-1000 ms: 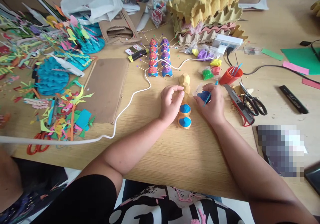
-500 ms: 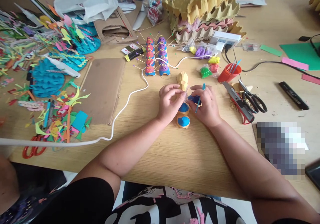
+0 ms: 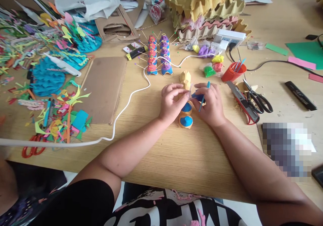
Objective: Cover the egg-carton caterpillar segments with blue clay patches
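Observation:
My left hand [image 3: 173,101] is closed in a pinch, its fingertips at a thin, pale, see-through piece that I cannot make out. Close beside it, my right hand [image 3: 210,103] grips a light-blue modelling tool [image 3: 208,84], which points up between the fingers. Some dark-blue clay [image 3: 197,97] shows at the right fingertips; part of it is hidden. Under and between the hands lies a strip of egg-carton cups [image 3: 182,123], with blue clay [image 3: 186,121] in the near cups. Beyond the fingers, the strip's pale yellow end [image 3: 185,76] is bare.
Two decorated egg-carton strips [image 3: 152,53] stand behind, stuck with pins. A white cable [image 3: 131,100] crosses the table at left. On the right are an orange cup [image 3: 233,72], a utility knife [image 3: 243,101] and black-handled scissors [image 3: 259,100]. Paper scraps [image 3: 60,121] cover the left.
The view has shifted slightly. Both hands stay close together over the strip, with only small finger movements; the blue tool is still in the right hand.

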